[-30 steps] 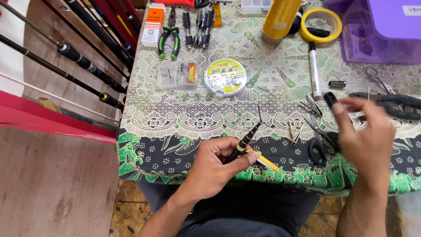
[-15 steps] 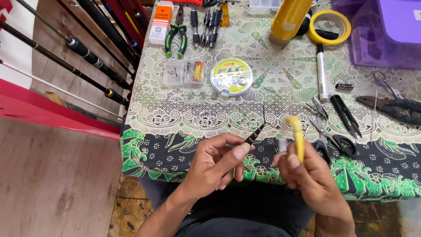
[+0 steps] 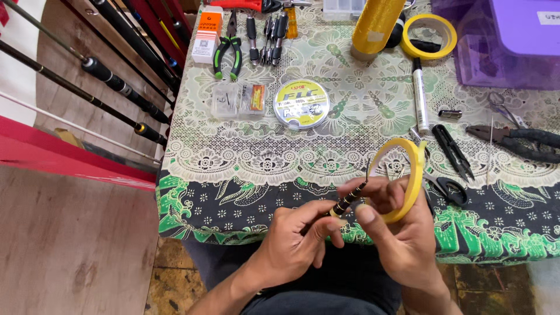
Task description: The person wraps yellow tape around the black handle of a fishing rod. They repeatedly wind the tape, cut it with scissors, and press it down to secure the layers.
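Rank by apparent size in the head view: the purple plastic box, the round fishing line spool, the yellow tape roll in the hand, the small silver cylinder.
1. Purple plastic box
2. Yellow tape roll in the right hand and round fishing line spool: similar; the roll is nearer the camera, so unsure
3. Small silver cylinder

both hands meet at the middle, left hand (image 3: 294, 245) and right hand (image 3: 402, 239) fingers curled shut
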